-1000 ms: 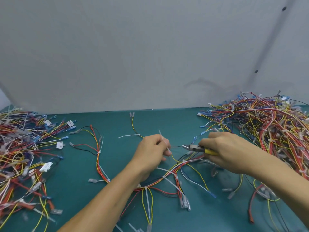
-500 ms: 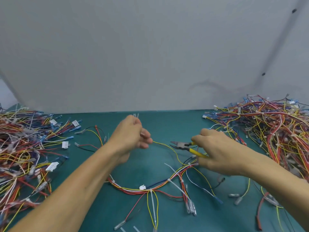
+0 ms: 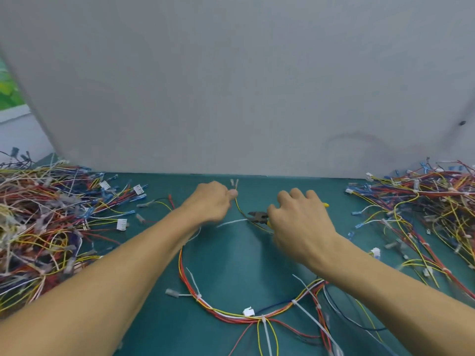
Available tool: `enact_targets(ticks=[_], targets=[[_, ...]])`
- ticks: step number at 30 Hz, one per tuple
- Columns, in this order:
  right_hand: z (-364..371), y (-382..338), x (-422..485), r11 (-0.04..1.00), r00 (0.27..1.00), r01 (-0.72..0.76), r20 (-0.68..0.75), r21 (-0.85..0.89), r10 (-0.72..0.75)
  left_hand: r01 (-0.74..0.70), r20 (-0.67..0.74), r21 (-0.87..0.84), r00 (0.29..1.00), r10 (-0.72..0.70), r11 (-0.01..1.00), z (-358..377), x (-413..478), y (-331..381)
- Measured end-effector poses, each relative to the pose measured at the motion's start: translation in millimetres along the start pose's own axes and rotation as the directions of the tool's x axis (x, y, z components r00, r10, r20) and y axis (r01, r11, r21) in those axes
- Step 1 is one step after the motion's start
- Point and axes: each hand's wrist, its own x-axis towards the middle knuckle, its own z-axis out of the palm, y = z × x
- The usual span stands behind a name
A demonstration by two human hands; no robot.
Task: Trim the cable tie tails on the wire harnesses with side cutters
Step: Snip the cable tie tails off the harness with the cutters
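One wire harness (image 3: 231, 313) of red, yellow, white and blue wires loops across the green mat in front of me, with several white cable tie tails (image 3: 267, 337) sticking out of it. My left hand (image 3: 210, 201) pinches a thin yellow wire (image 3: 239, 209) of this harness near its far end, by two pale terminals (image 3: 234, 182). My right hand (image 3: 300, 222) grips yellow-handled side cutters (image 3: 258, 217); their dark jaws point left, close to the yellow wire and a loose white tie tail (image 3: 231, 222).
A big heap of harnesses (image 3: 38, 227) fills the left of the green mat (image 3: 231, 265). A second heap (image 3: 424, 217) covers the right. A grey wall (image 3: 231, 86) rises straight behind the mat.
Both hands have moved away from me toward the wall. The left hand has drawn the yellow wire out along the mat, and the cutters have followed it.
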Motion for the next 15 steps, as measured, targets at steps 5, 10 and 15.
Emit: enact_targets(ticks=[5, 10, 15], targets=[[3.6, -3.5, -3.9, 0.997, 1.0, 0.01, 0.005, -0.07, -0.01, 0.117, 0.109, -0.192, 0.989, -0.098, 0.974, 16.4, 1.8, -3.4], [0.6, -3.2, -15.9, 0.994, 0.995, -0.001, -0.104, -0.106, -0.01, 0.123, 0.102, -0.297, 0.99, -0.097, 0.947, 24.5, -4.1, 0.8], [6.6, -6.6, -23.2, 0.992, 0.988, -0.008, -0.156, -0.129, -0.012, 0.097, 0.079, -0.323, 0.994, -0.075, 0.941, 29.3, -6.7, -0.1]])
